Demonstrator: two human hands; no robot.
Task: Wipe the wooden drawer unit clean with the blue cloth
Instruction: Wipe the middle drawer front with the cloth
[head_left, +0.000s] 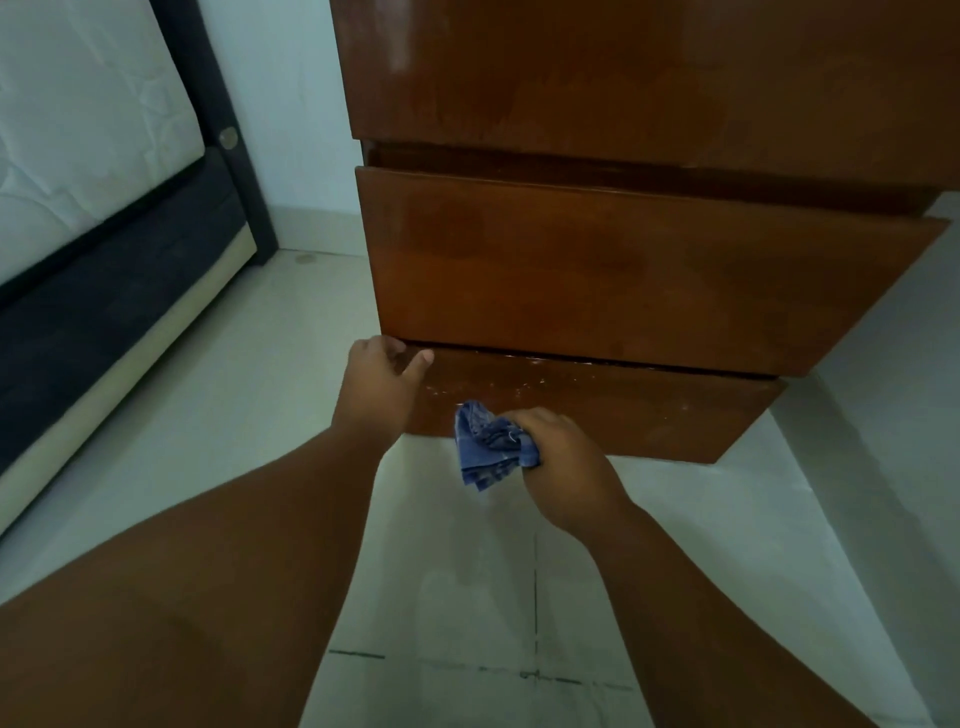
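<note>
The wooden drawer unit (571, 78) is glossy reddish-brown with plain, handleless fronts, and stands upright on the floor. Its middle drawer (623, 286) juts forward of the panel above. The bottom drawer (649, 415) carries pale specks and scuffs along its upper left part. The blue cloth (485, 447), faintly checked, is crumpled into a wad in the right grip (563, 457), low at that drawer's left end. Whether it touches the wood cannot be told.

Blue cloth (488, 447), brown wood drawer unit (623, 280)
</note>
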